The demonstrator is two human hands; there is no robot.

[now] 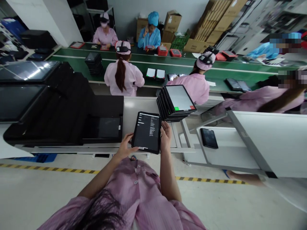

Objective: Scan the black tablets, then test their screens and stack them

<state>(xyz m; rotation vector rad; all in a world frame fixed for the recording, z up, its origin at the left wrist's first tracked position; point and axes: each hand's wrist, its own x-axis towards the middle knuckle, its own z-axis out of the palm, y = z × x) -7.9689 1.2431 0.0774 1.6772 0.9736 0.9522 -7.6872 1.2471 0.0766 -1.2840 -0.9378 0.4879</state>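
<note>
Between my hands is a black tablet (146, 132), its lit dark screen showing lines of small white text. My left hand (126, 146) grips its lower left edge, thumb over the front near a white label. Along the right edge, my right hand (165, 135) supports it with the fingers partly behind. Just beyond the tablet, to the right, stands a stack of tablets (176, 103); the top one has a pale screen with a green and a red corner patch. Left of my left hand lies a dark-screened tablet (103, 127) with a white label.
A white cart top (133, 105) lies under the stack. Black padded cases and large tablets (21, 99) fill the left. At right, a lower shelf (230, 150) carries one tablet (209, 138). Several co-workers sit along a green conveyor bench (79, 54); cardboard boxes (171, 20) stand behind.
</note>
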